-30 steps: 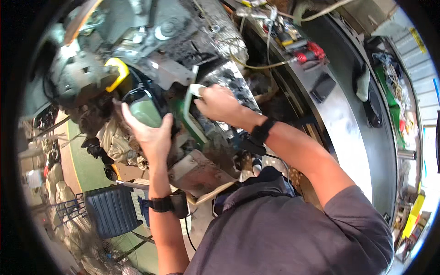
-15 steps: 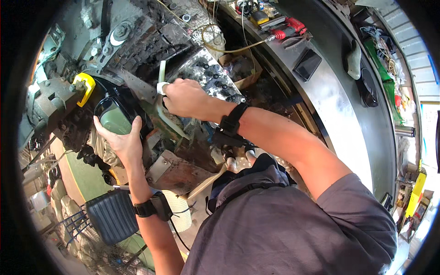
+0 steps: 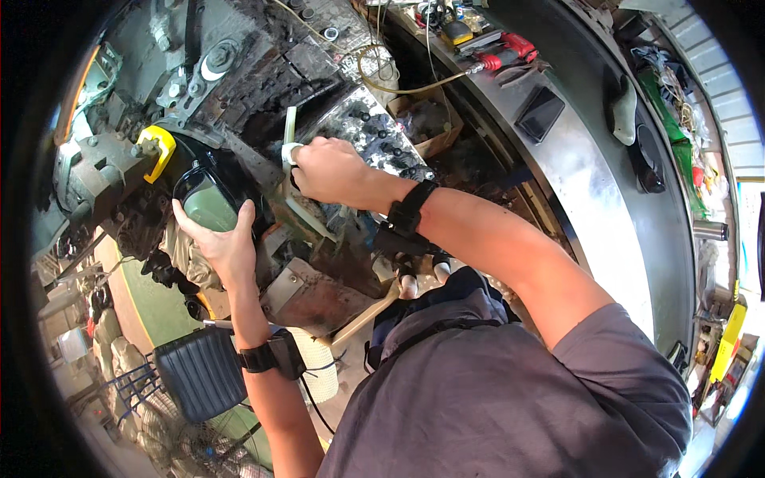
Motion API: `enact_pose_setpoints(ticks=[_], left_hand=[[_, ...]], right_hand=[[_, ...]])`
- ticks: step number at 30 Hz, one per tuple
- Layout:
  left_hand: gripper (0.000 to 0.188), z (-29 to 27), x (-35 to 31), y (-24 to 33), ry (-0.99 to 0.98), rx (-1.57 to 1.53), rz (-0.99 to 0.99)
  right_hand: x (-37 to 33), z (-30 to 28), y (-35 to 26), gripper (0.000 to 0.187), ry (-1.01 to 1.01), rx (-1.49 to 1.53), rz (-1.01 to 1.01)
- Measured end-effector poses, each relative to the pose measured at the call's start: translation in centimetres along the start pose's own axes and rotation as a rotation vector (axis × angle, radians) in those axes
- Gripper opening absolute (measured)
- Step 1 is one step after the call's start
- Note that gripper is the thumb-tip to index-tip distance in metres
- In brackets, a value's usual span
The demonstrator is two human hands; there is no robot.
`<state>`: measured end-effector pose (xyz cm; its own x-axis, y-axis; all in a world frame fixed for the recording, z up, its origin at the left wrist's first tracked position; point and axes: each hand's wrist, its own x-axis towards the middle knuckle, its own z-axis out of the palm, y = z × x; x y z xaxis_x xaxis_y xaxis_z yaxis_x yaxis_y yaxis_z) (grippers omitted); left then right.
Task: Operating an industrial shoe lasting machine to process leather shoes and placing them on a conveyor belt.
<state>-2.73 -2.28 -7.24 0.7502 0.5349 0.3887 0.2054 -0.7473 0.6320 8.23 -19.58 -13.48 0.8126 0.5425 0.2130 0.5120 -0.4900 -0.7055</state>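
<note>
My left hand grips the near end of a glossy black shell-shaped piece with a smooth green face. Its thumb and fingers sit on either side of that face. To the right, my right hand is closed in a fist around something white, perhaps a cloth or a grip; most of it is hidden by the fingers. A pale green bar rises beside the fist, and another pale length slants down below it. A yellow clamp-like part is just beyond the black piece.
Grimy machinery fills the far side. On the metal bench at right lie a phone and a red air tool with a hose. A cardboard box stands beneath it. A dark ribbed seat is at lower left.
The whole view has shifted slightly, moving the scene a little to the right. Both hands keep the same grip and nearly the same places on their things.
</note>
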Motion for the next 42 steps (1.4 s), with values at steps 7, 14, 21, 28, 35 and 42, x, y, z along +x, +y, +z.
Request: enact_pose_setpoints(ticks=[7,14,21,28,35,42], left_hand=[[0.111,0.1,-0.1,0.0,-0.003,-0.056,-0.008],[0.11,0.1,-0.1,0.0,0.01,-0.032,0.005],[0.109,0.0,-0.1,0.1,-0.023,-0.134,-0.032],[0.112,0.0,-0.1,-0.1,-0.021,-0.131,-0.014],[0.108,0.4,0.1,-0.8,0.002,-0.144,0.052],[0.057,-2.8,2.0,-2.4,-0.123,-0.927,-0.296]], right_hand=[[0.1,0.1,0.1,0.025,0.002,-0.007,0.007],[0.1,0.0,0.0,0.026,-0.015,-0.011,0.028],[0.0,-0.2,-0.2,0.03,-0.036,-0.016,0.054],[0.1,0.1,-0.2,0.028,-0.01,-0.07,0.036],[-0.1,-1.1,-1.7,0.033,-0.076,-0.15,0.049],[0.1,1.7,-11.0,0.068,-0.177,0.202,-0.099]])
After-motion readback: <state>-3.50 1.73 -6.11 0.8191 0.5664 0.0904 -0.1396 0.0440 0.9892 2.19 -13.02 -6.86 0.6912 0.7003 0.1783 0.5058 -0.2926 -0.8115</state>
